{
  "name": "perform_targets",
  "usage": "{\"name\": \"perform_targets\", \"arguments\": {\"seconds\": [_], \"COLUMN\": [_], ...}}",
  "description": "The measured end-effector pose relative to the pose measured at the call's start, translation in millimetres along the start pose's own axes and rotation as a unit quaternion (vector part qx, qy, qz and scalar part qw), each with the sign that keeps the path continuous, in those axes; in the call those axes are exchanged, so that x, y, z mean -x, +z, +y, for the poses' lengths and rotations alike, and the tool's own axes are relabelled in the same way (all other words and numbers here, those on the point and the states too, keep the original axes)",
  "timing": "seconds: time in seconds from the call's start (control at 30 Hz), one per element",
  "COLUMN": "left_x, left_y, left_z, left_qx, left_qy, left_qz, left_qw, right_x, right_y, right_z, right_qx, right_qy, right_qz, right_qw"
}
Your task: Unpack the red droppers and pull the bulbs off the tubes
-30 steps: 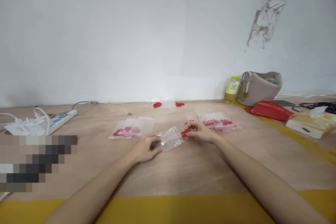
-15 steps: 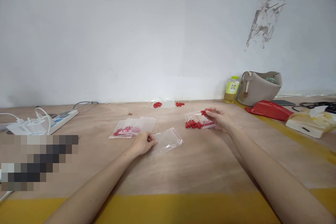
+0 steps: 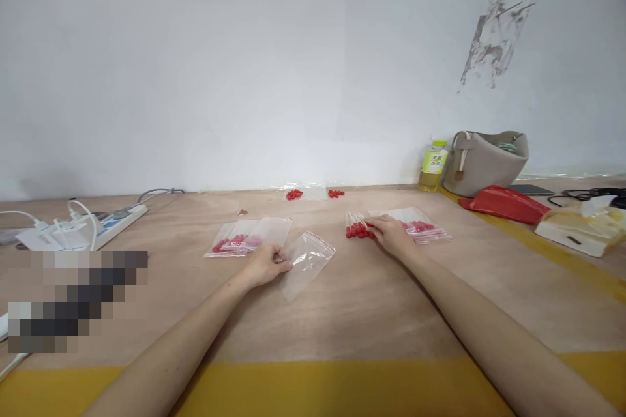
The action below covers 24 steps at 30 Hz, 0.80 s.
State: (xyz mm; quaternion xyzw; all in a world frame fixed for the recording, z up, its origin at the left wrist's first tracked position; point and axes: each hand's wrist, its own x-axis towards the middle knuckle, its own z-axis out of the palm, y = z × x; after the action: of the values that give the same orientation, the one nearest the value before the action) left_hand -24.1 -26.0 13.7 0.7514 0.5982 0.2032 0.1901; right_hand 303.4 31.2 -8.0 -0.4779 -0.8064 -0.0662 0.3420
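Observation:
My left hand pinches the edge of a clear zip bag, which is tilted up from the table. To its left lie overlapping zip bags with red pieces inside. My right hand is closed at the right end of a fanned row of white sticks with red tips. Its fingertips seem to grip one of these sticks, partly hidden by the fingers. Just behind that hand lies another zip bag with red pieces in it.
Small heaps of red pieces lie by the wall. At right are a bottle, a grey bag, a red pouch and a tissue pack. A power strip with cables stands left.
My right hand has come down and slightly left from above the right-hand bag, where it held a red piece, to the sticks. My left hand has turned and lifted the clear bag.

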Motion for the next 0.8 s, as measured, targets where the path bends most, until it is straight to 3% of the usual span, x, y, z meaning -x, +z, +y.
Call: {"name": "perform_targets", "arguments": {"seconds": [0.17,0.37,0.53,0.7,0.8], "left_x": [-8.4,-26.2,-29.8,-27.0,-27.1], "left_y": [-8.1,-37.4,-42.7,-53.9,-64.8], "left_z": [-1.7,-32.3,-42.2,-50.3,-65.2], "left_qx": [-0.02,-0.043,-0.108,-0.175,-0.147], "left_qy": [-0.037,-0.147,-0.208,-0.238,-0.266], "left_qz": [0.121,0.238,0.26,0.289,0.255], "left_qw": [0.992,0.959,0.937,0.911,0.918], "right_x": [0.7,5.6,7.6,7.0,6.8], "right_y": [-5.8,-5.4,-1.3,-0.6,-1.1], "right_z": [-1.2,-8.6,-12.3,-15.9,-24.2], "right_qx": [0.012,0.043,0.073,0.075,0.077], "right_qy": [-0.009,0.031,0.032,0.029,0.019], "right_qz": [-0.043,-0.017,0.005,0.069,0.095], "right_qw": [0.999,0.998,0.997,0.994,0.992]}}
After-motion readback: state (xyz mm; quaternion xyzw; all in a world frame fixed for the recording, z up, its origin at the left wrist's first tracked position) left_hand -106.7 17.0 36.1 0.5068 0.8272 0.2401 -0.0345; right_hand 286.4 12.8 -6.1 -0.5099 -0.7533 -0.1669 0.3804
